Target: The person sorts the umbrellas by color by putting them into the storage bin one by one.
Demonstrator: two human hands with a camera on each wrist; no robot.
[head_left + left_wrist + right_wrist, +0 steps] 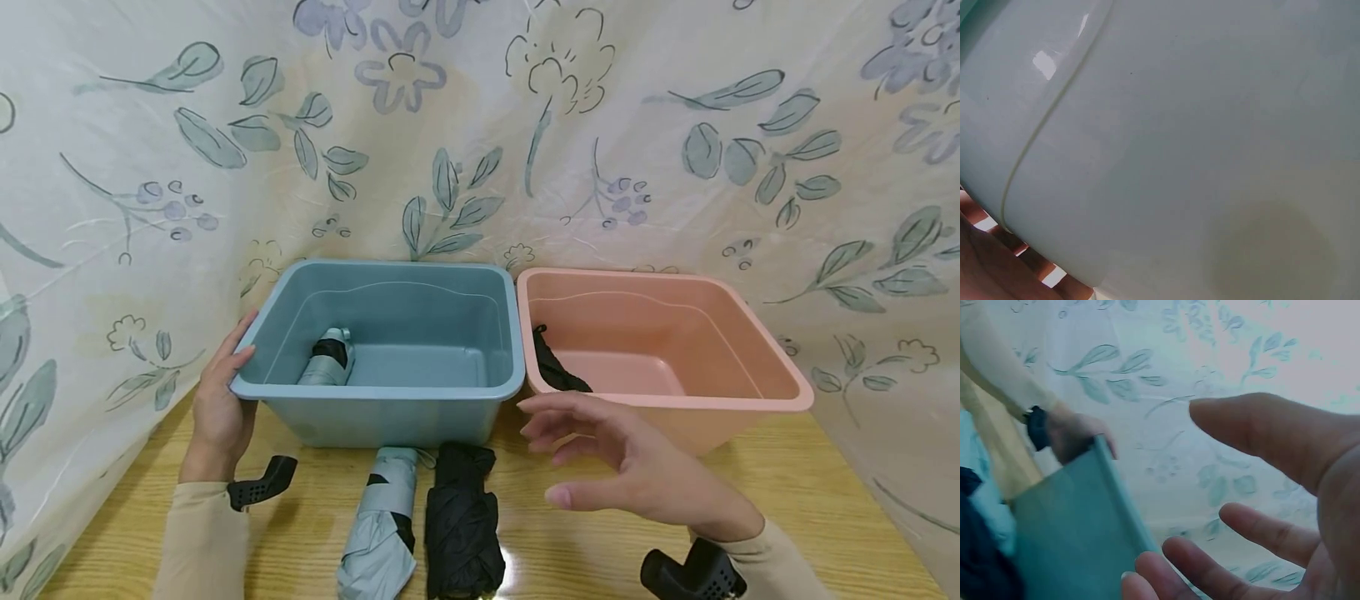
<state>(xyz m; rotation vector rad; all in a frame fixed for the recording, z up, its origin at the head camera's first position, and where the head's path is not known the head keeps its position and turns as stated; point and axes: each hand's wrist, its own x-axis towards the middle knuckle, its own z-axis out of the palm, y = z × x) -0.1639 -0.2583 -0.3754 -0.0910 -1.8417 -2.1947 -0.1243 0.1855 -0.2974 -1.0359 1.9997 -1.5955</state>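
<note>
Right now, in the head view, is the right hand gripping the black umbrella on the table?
No, the right hand is empty near the pink bin, and that black umbrella lies apart from it on the table.

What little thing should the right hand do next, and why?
Maybe lower the right hand to the black umbrella on the table. The hand is empty and close by. The pink bin has something black in it and the blue bin has a blue umbrella, so matching colours may belong together.
</note>
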